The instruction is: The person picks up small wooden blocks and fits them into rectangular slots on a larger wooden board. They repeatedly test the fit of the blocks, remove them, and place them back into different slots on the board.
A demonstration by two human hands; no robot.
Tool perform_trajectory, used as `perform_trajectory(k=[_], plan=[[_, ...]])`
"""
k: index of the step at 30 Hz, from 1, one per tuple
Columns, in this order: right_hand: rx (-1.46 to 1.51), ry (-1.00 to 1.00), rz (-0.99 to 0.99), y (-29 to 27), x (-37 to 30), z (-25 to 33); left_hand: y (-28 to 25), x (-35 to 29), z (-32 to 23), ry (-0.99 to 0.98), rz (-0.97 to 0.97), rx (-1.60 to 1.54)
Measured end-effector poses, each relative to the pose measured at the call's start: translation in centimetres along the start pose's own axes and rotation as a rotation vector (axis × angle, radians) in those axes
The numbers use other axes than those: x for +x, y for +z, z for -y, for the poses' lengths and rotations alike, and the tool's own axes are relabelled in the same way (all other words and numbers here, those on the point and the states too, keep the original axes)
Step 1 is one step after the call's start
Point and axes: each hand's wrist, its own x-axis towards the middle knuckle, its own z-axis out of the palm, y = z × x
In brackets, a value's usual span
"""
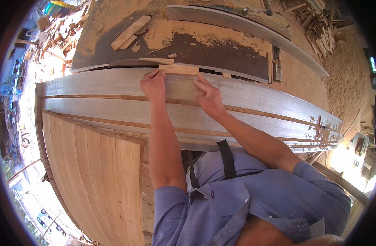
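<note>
A short pale wood block (179, 69) lies along the far edge of the grey metal saw table, beside the slot of the blade. My left hand (153, 85) is closed on the block's left end, fingers bent and thumb against it. My right hand (209, 96) lies at its right end, fingers stretched forward and one fingertip touching or very close to the wood. Left of the block stands the curved saw blade (128, 63). A thin wood strip (157, 61) lies between the blade and the block. Whether the blade is turning cannot be told.
Across the slot, a dark sawdust-strewn board (241, 61) carries offcuts (130, 33). A long metal fence (245, 28) lies beyond. Stacked planks (93, 164) stand at the near left. Grooves run along the metal saw table (270, 96). Scrap wood piles (321, 37) lie far right.
</note>
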Motion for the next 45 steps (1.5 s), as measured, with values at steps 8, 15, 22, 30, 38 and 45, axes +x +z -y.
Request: perform_trajectory(k=[8,15,22,30,38,45], plan=[[0.011,0.007,0.011,0.6,0.2,0.9,-0.5,0.7,0.1,0.004,-0.008,-0.005],[-0.044,-0.001,0.021,0.9,0.3,2.0,-0.9,1.3,0.0,0.008,-0.008,0.007],[-0.06,-0.01,0.048,1.6,0.5,2.1,-1.7,2.2,0.3,0.028,-0.017,-0.01],[-0.09,-0.042,0.075,2.3,0.7,2.6,-2.2,2.4,-0.5,-0.001,-0.03,-0.016],[-0.074,-0.027,0.127,3.5,1.2,2.3,-3.3,3.3,-0.9,-0.002,-0.049,-0.03],[-0.107,-0.097,0.061,5.8,0.8,2.8,-4.7,3.3,-1.2,-0.001,-0.036,0.001]])
